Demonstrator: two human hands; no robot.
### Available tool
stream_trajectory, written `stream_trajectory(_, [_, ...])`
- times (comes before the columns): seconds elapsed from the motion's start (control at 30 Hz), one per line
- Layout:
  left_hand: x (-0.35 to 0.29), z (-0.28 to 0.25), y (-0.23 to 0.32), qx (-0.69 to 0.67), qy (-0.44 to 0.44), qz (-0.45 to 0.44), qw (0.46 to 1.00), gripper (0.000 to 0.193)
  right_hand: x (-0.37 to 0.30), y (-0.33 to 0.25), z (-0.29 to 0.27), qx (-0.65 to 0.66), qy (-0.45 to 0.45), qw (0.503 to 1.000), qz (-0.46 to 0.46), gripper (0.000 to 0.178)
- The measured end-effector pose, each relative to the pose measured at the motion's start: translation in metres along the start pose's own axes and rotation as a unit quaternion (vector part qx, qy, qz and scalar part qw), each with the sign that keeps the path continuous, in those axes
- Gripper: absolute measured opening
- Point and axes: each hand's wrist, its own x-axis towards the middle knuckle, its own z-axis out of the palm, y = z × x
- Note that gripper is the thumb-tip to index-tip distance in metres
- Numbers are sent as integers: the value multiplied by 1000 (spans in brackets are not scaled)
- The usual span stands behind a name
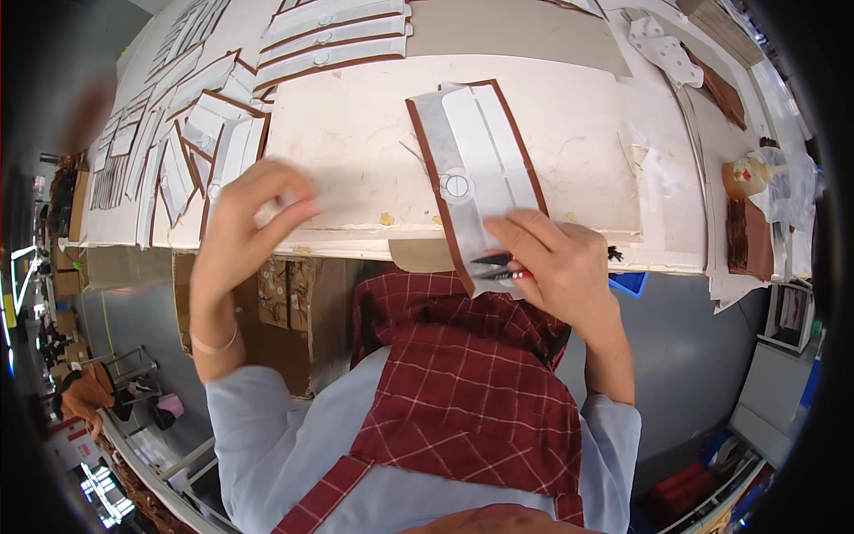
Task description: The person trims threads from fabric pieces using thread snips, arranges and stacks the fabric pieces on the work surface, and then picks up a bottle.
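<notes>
A long panel of brown-edged leather with a white and grey lining (487, 133) lies on the worktable, its near end hanging over the front edge. A round magnetic-looking disc (457, 185) shows on its lining. My right hand (556, 258) is closed around small thread snips (495, 267) with dark pointed blades, its fingertips touching the panel's near part. My left hand (262, 209) is raised at the table's front edge, left of the panel, with fingers bent and smeared by motion. Whether it pinches anything cannot be made out.
Similar brown-edged panels (334, 40) lie in overlapping rows at the back. More panels (222, 138) are heaped at left. Brown leather pieces (749, 240) and a drink cup (745, 178) in clear plastic stand at right. A cardboard box (294, 303) is below the table.
</notes>
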Motion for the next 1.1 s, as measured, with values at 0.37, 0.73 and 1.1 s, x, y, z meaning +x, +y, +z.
stream_trajectory(0.37, [87, 85, 1, 21, -102, 147, 984, 13, 3, -7, 19, -89, -54, 994, 26, 54])
stream_trajectory(0.73, [78, 88, 10, 100, -52, 149, 982, 12, 7, -10, 30, -91, -71, 993, 29, 59])
stream_trajectory(1.1, [72, 87, -2, 16, -43, 131, 990, 13, 7, -13, 29, -102, -76, 991, 32, 59])
